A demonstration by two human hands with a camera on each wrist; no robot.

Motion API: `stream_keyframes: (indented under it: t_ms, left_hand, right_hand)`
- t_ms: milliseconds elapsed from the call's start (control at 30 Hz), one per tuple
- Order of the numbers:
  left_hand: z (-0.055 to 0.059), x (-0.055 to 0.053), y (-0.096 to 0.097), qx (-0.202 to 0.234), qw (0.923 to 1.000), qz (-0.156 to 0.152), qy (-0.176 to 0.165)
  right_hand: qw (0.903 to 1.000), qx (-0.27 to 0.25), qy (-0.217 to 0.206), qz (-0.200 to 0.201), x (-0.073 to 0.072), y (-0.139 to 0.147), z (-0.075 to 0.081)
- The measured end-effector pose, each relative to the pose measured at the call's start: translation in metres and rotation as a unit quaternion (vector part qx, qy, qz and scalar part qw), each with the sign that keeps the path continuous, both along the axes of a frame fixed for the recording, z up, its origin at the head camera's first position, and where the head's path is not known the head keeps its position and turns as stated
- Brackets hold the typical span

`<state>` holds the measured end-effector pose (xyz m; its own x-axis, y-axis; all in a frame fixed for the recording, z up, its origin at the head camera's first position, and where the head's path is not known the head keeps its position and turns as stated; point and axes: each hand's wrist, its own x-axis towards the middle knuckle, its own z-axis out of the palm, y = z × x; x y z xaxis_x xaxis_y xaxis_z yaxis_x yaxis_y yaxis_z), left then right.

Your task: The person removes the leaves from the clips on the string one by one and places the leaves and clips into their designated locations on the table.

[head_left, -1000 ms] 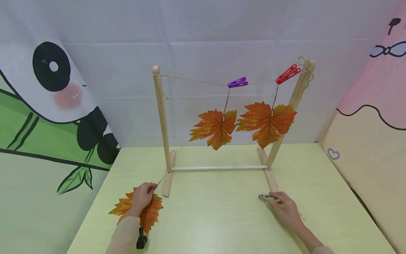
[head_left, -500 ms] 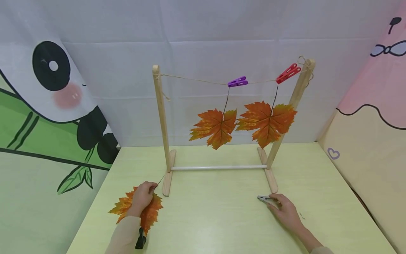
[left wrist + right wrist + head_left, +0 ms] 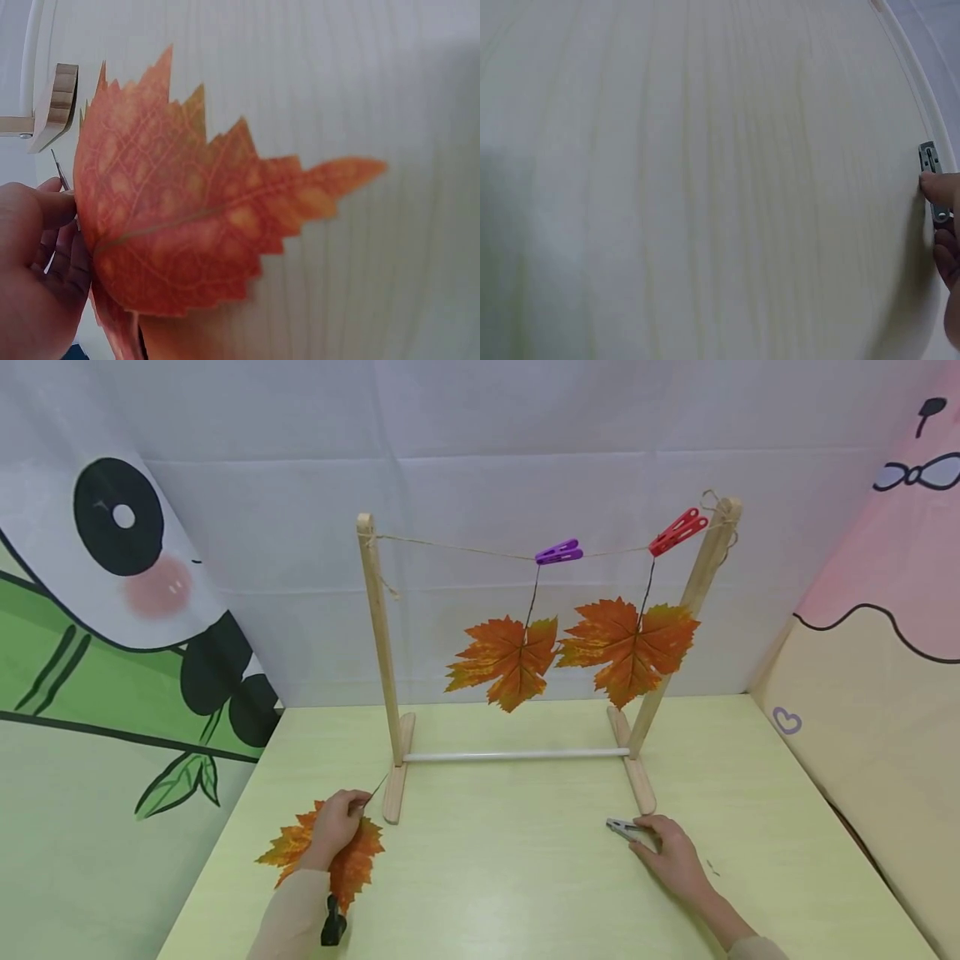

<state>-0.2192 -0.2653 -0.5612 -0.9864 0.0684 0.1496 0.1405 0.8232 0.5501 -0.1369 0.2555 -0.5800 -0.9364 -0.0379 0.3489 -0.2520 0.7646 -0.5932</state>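
Note:
At the table's left, my left hand (image 3: 336, 828) pinches the thin dark stem (image 3: 377, 788) of an orange maple leaf (image 3: 356, 864). The hand and sleeve cover part of that leaf; its veined surface fills much of the left wrist view (image 3: 180, 202). On the right, my right hand (image 3: 673, 858) holds a grey clothespin (image 3: 624, 829) between thumb and fingers, just in front of the stand's right foot. Two more maple leaves hang from a string: one (image 3: 510, 660) under a purple clothespin (image 3: 558, 552), the other (image 3: 633, 647) under a red clothespin (image 3: 677, 532).
The string (image 3: 457, 547) runs between two wooden posts, left (image 3: 381, 643) and right (image 3: 705, 568). A white rod (image 3: 517, 756) joins their feet low above the table (image 3: 495, 877). White cloth (image 3: 480, 427) hangs behind, with cartoon-printed panels on both sides.
Both hands stay almost in place, the leaf stem and the grey clothespin still held. The right hand and clothespin have shifted slightly left; the head view has moved a touch.

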Motion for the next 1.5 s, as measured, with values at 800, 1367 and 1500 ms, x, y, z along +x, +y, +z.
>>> stream_keyframes:
  t_ms: [800,1367,1500]
  left_hand:
    - [0.028,-0.01,0.001,0.01,0.9992,0.022,-0.031]
    - [0.084,-0.028,0.036,0.004,0.998,-0.038,0.05]
    - [0.093,-0.03,0.044,0.002,0.9962,-0.047,0.073]
  right_hand:
    - [0.999,-0.021,-0.031,0.025,-0.001,0.007,0.01]
    - [0.9929,0.028,0.035,0.11,-0.026,0.017,0.061]
    - [0.992,0.041,0.03,0.116,-0.034,0.018,0.076]
